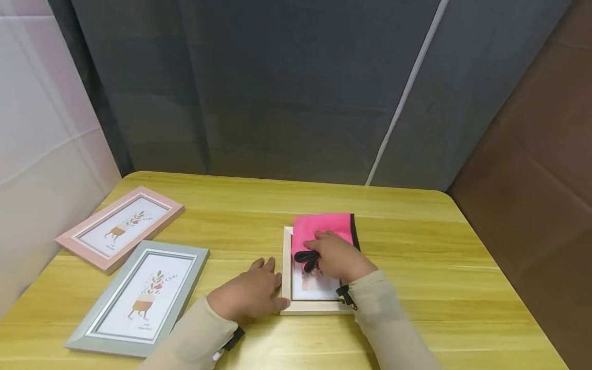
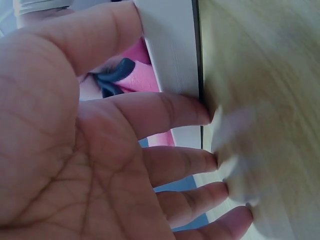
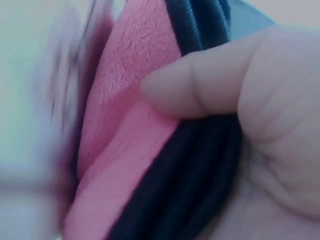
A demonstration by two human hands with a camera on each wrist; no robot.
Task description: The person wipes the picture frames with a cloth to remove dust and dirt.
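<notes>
A cream photo frame [image 1: 319, 308] lies face up on the table, its picture partly covered by a folded pink cloth [image 1: 319, 224] with black edging. My right hand [image 1: 343, 257] holds this cloth against the frame's glass. In the right wrist view, the thumb [image 3: 175, 90] presses into the pink fabric, and the layered dark edge runs between thumb and palm. My left hand [image 1: 252, 292] is at the frame's left side, fingers spread and fairly straight. Its thumb touches the near left corner, while the index finger [image 2: 167, 114] reaches across the frame's edge in the left wrist view.
To the left lies a grey-green photo frame [image 1: 79, 339] with a plant picture. Behind it a pink photo frame [image 1: 69, 241] sits at an angle, their edges close together. The wood-grain table [image 1: 439, 288] ends at a dark curtain [image 1: 287, 92], with brown fabric [image 1: 532, 154] on the right.
</notes>
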